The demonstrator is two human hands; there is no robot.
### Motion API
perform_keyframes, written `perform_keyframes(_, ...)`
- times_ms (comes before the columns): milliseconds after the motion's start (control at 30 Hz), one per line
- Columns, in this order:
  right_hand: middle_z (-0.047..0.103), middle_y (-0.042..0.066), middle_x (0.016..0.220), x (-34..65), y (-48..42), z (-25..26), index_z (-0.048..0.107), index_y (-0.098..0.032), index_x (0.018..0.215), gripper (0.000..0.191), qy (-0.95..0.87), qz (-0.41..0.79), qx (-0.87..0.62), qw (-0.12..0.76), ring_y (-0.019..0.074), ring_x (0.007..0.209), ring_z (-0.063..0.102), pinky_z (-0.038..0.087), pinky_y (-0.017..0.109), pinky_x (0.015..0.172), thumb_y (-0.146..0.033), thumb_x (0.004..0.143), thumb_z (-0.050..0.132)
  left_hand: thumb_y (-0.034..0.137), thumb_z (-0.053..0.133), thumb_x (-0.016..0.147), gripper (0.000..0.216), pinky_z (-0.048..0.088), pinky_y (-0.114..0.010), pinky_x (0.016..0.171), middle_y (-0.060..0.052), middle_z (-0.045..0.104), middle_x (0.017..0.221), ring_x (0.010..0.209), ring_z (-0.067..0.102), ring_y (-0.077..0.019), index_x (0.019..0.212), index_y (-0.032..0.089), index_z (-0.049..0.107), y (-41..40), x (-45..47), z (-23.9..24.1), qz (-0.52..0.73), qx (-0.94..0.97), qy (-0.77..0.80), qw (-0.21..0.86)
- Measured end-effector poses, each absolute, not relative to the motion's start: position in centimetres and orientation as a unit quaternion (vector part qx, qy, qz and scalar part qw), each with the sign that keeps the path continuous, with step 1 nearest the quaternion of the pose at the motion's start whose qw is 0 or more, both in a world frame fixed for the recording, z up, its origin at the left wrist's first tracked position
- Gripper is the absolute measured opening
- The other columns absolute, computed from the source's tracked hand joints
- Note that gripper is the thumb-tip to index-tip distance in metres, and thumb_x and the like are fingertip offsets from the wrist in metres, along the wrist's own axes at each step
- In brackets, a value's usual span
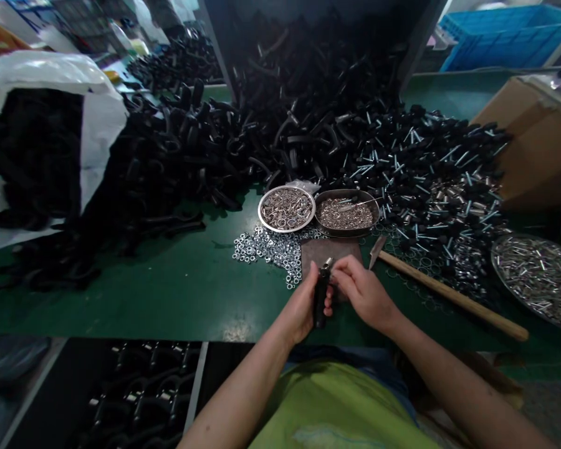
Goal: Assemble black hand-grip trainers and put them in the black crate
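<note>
My left hand (303,308) is wrapped round a black handle-shaped part (320,299) held upright over the near edge of the green table (168,293). A small silver metal tip (328,262) shows at the top of the part. My right hand (362,290) is closed in a pinch at that tip, fingers pressed together on it. Both hands hover over a dark square pad (330,252). Just beyond lie loose silver nuts (266,249), a round dish of metal rings (286,209) and a dark dish of small silver pieces (346,213).
A big heap of black handles (206,156) and black knobs with bolts (430,168) fills the table's far side. A wooden-handled hammer (449,293) lies at right, a tray of silver pins (537,277) beyond it. A white bag (42,125) sits left, a cardboard box (537,143) right, a bin of assembled parts (135,399) below.
</note>
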State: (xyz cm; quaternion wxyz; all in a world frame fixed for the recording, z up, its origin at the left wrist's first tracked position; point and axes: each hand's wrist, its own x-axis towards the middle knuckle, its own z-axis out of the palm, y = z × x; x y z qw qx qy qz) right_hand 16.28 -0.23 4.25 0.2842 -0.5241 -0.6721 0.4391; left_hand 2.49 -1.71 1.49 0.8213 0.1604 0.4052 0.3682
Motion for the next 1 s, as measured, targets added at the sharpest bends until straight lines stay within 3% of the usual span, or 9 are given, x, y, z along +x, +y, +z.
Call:
perform_keyframes(233,0.062,-0.001,0.066,15.5,-0.8,3.4,0.051,-0.021,0.095,0.012,-0.702,0.375,-0.551,0.249,0.015,0.062,0.061,0.042,0.025,0.059,-0.024,0.089,0.04,0.066,0.049,0.076,0.05,0.031,-0.018,0.045,0.002,0.044,0.065,0.053,0.04,-0.0076,0.076,0.016,0.05,-3.0,3.2,0.9,0.366,0.274,0.476,0.751)
perform_keyframes(400,0.057,-0.004,0.059,18.0,0.3,3.3,0.056,-0.02,0.095,0.02,-0.728,0.442,-0.472,0.23,0.0109,0.053,0.054,0.04,0.021,0.053,-0.025,0.092,0.037,0.059,0.053,0.078,0.043,0.021,-0.015,0.04,0.005,0.038,0.063,0.049,0.032,-0.0049,0.081,0.016,0.052,-3.2,2.7,1.3,0.318,0.327,0.478,0.751)
perform_keyframes(467,0.059,-0.003,0.062,20.2,2.5,3.4,0.059,-0.02,0.096,0.023,-0.754,0.349,-0.52,0.199,0.0114,0.057,0.056,0.042,0.022,0.057,-0.027,0.092,0.037,0.059,0.053,0.079,0.044,0.017,-0.014,0.04,0.005,0.036,0.062,0.047,0.028,-0.0038,0.085,0.015,0.054,-3.1,2.3,1.6,0.294,0.293,0.46,0.785)
perform_keyframes(533,0.066,0.003,0.083,22.7,5.4,3.3,0.061,-0.021,0.094,0.021,-0.728,0.129,-0.65,0.176,0.0147,0.078,0.061,0.044,0.026,0.071,-0.029,0.09,0.043,0.059,0.054,0.078,0.046,0.015,-0.014,0.039,0.006,0.036,0.062,0.047,0.027,-0.0032,0.088,0.014,0.055,-2.9,2.1,1.6,0.305,0.25,0.456,0.798)
perform_keyframes(567,0.066,0.008,0.093,23.7,6.9,3.1,0.061,-0.018,0.096,0.02,-0.699,0.081,-0.69,0.169,0.0188,0.088,0.06,0.043,0.03,0.076,-0.027,0.089,0.044,0.059,0.055,0.077,0.047,0.016,-0.014,0.039,0.006,0.036,0.062,0.047,0.027,-0.0031,0.088,0.014,0.055,-2.8,2.0,1.5,0.323,0.231,0.457,0.796)
perform_keyframes(667,0.063,0.018,0.101,25.7,10.4,2.0,0.059,-0.014,0.104,0.026,-0.656,0.028,-0.741,0.141,0.0295,0.096,0.057,0.043,0.039,0.076,-0.028,0.082,0.054,0.06,0.057,0.075,0.048,0.02,-0.013,0.039,0.005,0.04,0.063,0.048,0.03,-0.0032,0.089,0.014,0.056,-2.6,2.1,1.2,0.378,0.194,0.449,0.786)
perform_keyframes(800,0.065,0.019,0.091,26.3,11.9,0.7,0.059,-0.013,0.104,0.027,-0.637,0.018,-0.762,0.115,0.0317,0.089,0.06,0.043,0.043,0.073,-0.027,0.081,0.053,0.071,0.047,0.073,0.06,0.029,-0.015,0.041,0.001,0.048,0.065,0.05,0.039,-0.0059,0.086,0.013,0.056,-2.1,2.4,1.3,0.415,0.14,0.428,0.791)
perform_keyframes(900,0.063,0.018,0.1,26.7,11.1,0.9,0.061,-0.013,0.104,0.026,-0.635,0.004,-0.757,0.155,0.03,0.094,0.058,0.043,0.042,0.077,-0.024,0.082,0.05,0.063,0.052,0.077,0.048,0.032,-0.017,0.042,0.0,0.05,0.064,0.049,0.041,-0.0072,0.075,0.015,0.053,-1.6,2.2,1.2,0.435,0.065,0.422,0.793)
perform_keyframes(1000,0.061,0.013,0.104,26.7,8.5,2.2,0.064,-0.015,0.097,0.022,-0.663,0.024,-0.693,0.283,0.0247,0.094,0.058,0.046,0.038,0.08,-0.023,0.081,0.052,0.04,0.055,0.08,0.028,0.033,-0.019,0.044,0.001,0.046,0.055,0.047,0.04,-0.0079,0.067,0.016,0.049,-1.1,1.7,0.9,0.453,-0.011,0.402,0.796)
